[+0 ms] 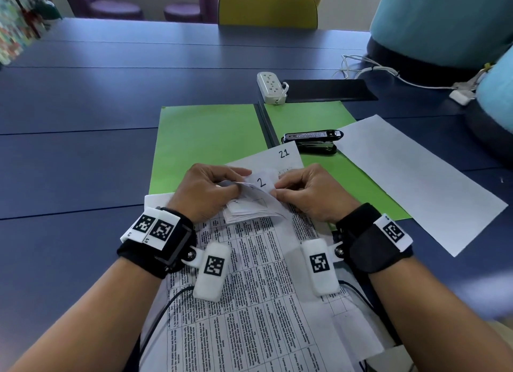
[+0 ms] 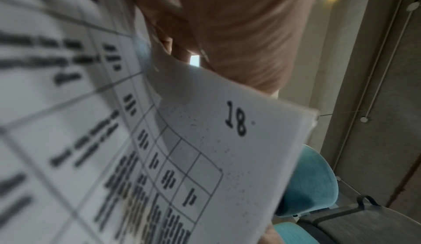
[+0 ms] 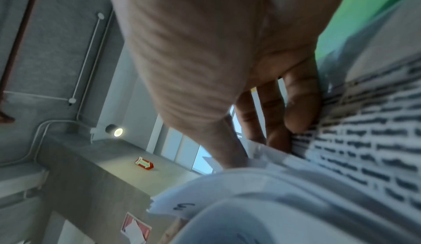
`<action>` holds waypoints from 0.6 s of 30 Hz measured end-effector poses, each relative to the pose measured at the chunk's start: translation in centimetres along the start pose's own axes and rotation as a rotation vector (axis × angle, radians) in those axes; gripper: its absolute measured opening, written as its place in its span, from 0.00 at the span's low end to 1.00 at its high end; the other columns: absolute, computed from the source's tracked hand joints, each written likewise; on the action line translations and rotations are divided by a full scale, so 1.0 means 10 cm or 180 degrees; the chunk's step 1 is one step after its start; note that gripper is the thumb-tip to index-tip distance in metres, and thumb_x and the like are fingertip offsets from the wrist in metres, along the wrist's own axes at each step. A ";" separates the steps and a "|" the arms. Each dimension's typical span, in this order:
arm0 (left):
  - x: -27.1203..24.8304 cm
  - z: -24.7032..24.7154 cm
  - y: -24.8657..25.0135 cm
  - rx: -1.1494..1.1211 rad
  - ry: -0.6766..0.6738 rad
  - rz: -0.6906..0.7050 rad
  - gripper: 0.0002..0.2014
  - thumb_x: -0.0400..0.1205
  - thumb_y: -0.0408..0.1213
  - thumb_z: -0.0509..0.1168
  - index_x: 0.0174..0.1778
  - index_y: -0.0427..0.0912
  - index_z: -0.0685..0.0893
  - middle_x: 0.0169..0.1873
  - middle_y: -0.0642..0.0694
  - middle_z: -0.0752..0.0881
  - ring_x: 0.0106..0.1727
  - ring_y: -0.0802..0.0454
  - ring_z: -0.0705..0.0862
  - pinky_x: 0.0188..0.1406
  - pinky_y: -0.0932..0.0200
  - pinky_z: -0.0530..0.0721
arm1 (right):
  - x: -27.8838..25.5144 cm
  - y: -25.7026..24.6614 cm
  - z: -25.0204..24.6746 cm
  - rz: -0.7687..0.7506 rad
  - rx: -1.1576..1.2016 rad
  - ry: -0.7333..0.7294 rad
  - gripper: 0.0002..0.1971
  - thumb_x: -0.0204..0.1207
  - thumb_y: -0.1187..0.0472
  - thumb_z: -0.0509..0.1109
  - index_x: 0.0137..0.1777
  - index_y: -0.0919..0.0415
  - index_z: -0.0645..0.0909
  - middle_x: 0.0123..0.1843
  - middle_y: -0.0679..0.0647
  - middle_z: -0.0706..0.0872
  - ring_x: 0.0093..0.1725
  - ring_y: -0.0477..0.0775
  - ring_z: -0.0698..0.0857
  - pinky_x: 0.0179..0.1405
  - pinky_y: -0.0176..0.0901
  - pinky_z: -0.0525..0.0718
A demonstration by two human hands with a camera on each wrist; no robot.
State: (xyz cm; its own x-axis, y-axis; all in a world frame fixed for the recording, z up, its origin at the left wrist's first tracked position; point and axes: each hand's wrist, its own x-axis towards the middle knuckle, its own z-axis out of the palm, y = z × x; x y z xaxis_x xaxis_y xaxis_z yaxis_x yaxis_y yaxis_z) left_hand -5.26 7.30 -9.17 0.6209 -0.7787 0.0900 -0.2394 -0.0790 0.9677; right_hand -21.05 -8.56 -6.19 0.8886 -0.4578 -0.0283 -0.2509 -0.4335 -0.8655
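Pinching the lifted page corners point(image 1: 261, 182) — left hand point(image 1: 206, 189) and right hand point(image 1: 311, 193) both, fingers point(image 1: 236, 174) curled tight.

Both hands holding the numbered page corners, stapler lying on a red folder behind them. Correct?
No. The folder under the stapler is green, not red; the head view shows it. The left hand and right hand do hold the page corners.

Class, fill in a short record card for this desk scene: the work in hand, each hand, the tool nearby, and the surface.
Work: numbered corners of a stack of pages, fanned open
Left hand: pinches the corners from the left
Right hand: pinches them from the right
Tool: black stapler lying on the green folder, no hand on it
Surface: blue table
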 end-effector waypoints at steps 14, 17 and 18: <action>-0.01 -0.05 0.09 0.0126 -0.0342 -0.0058 0.13 0.60 0.53 0.71 0.32 0.50 0.92 0.29 0.51 0.89 0.31 0.56 0.82 0.34 0.59 0.79 | -0.20 -0.24 0.07 -0.0334 -0.0718 0.0275 0.11 0.78 0.62 0.75 0.37 0.46 0.83 0.69 0.40 0.79 0.67 0.44 0.77 0.58 0.41 0.80; 0.01 -0.10 0.13 0.0225 -0.0442 -0.0108 0.09 0.64 0.48 0.71 0.31 0.47 0.91 0.27 0.49 0.87 0.31 0.55 0.81 0.36 0.58 0.77 | -0.22 -0.27 0.09 -0.0354 -0.0722 0.0393 0.12 0.78 0.61 0.74 0.35 0.46 0.82 0.63 0.38 0.81 0.65 0.47 0.79 0.58 0.42 0.80; 0.02 -0.11 0.14 0.0268 -0.0470 -0.0127 0.07 0.65 0.46 0.70 0.30 0.47 0.91 0.27 0.49 0.87 0.31 0.54 0.81 0.36 0.57 0.77 | -0.22 -0.27 0.10 -0.0373 -0.0717 0.0466 0.12 0.77 0.62 0.74 0.35 0.46 0.82 0.60 0.38 0.81 0.63 0.47 0.80 0.58 0.42 0.79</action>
State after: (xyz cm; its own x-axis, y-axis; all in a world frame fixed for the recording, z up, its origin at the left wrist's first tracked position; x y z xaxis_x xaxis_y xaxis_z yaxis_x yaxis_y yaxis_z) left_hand -4.69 7.74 -7.53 0.5162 -0.8564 0.0103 -0.2823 -0.1587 0.9461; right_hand -21.95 -5.63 -4.23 0.8558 -0.4946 0.1520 -0.2434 -0.6440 -0.7253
